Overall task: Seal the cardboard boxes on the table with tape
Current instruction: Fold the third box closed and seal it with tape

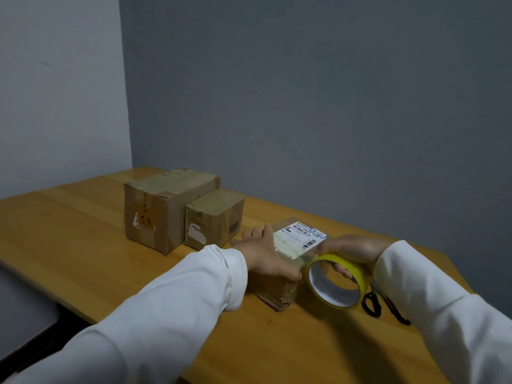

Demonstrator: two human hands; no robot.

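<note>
A small cardboard box (297,239) with a white shipping label on top sits on the wooden table (83,245) in front of me. My left hand (263,253) lies across the box's left side, its thumb pressing near the front top edge. My right hand (352,252) grips a yellow-rimmed roll of clear tape (336,281) just right of the box, fingers through the core. A clear strip of tape seems to run from the roll onto the box top. Two more boxes stand behind to the left: a large box (166,209) and a medium box (213,217).
Black-handled scissors (382,303) lie on the table to the right of the tape roll, partly under my right sleeve. Grey walls meet in a corner behind the table. The table's left edge drops off at the lower left.
</note>
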